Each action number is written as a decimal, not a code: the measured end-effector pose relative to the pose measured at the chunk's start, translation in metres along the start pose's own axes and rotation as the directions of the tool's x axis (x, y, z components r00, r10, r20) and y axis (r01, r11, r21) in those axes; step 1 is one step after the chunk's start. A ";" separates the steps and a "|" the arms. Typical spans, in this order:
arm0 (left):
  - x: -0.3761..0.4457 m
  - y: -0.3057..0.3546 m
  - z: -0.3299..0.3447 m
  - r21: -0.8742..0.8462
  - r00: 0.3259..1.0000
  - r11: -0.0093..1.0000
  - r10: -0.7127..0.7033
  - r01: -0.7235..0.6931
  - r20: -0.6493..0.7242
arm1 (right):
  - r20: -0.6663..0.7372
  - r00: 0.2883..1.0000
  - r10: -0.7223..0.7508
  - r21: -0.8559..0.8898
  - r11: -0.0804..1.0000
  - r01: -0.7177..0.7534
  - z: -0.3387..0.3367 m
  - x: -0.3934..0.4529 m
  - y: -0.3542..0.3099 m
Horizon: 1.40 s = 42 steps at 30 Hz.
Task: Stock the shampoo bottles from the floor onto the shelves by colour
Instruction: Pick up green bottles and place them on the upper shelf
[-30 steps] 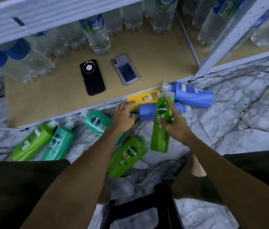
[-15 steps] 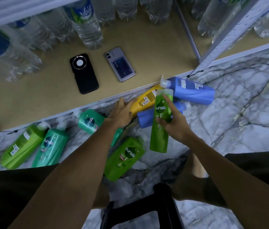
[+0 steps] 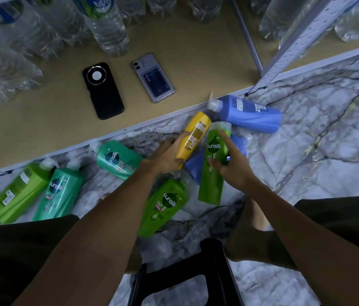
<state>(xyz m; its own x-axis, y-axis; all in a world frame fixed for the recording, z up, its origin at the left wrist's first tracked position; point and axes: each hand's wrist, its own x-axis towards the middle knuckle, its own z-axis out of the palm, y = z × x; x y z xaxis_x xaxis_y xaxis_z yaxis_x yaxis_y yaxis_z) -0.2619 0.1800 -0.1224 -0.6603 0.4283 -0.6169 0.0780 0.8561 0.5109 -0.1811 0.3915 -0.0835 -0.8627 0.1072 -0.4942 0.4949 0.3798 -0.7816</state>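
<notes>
The left hand (image 3: 165, 157) has its grip closed round the yellow bottle (image 3: 193, 138); the right hand (image 3: 233, 164) grips a green bottle (image 3: 212, 171) (label up), just beside it above the floor (image 3: 306, 151).

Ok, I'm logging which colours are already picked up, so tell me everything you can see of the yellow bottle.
The yellow bottle looks like smooth, glossy plastic, with a white printed label and barcode facing the camera. It is tilted, its far end pointing toward the shelf edge. The left hand grips its near end, fingers curled round it. Its cap is not visible. It lies close beside the green bottle in the right hand and above a blue bottle on the floor; contact with either is unclear.
</notes>
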 end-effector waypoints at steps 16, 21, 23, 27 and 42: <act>-0.037 0.014 -0.023 -0.573 0.977 0.800 -0.074 0.178 0.201 | 0.125 0.991 0.049 0.289 0.954 -0.084 -0.009 -0.018 -0.010; -0.073 0.020 -0.022 -0.825 0.971 0.519 -0.040 0.223 0.237 | 0.153 0.985 0.081 0.359 0.924 -0.132 -0.009 -0.032 -0.025; -0.090 0.027 -0.025 -0.860 0.974 0.465 -0.023 0.211 0.227 | 0.125 0.988 0.090 0.399 0.907 -0.133 -0.006 -0.037 -0.032; -0.125 0.040 -0.031 -0.896 0.985 0.414 -0.003 0.160 0.175 | 0.121 0.986 0.117 0.529 0.833 -0.164 -0.001 -0.053 -0.050; -0.265 0.085 -0.074 -0.895 0.954 0.329 0.096 -0.301 -0.285 | 0.062 0.994 -0.094 0.724 0.689 0.020 -0.005 -0.150 -0.160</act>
<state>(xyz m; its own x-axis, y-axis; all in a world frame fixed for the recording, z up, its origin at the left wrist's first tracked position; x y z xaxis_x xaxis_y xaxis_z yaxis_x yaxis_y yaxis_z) -0.1359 0.1175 0.1287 -0.8352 0.4083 -0.3685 -0.4442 -0.1056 0.8897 -0.1318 0.3194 0.1176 -0.8974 0.0135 -0.4410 0.3991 -0.4014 -0.8244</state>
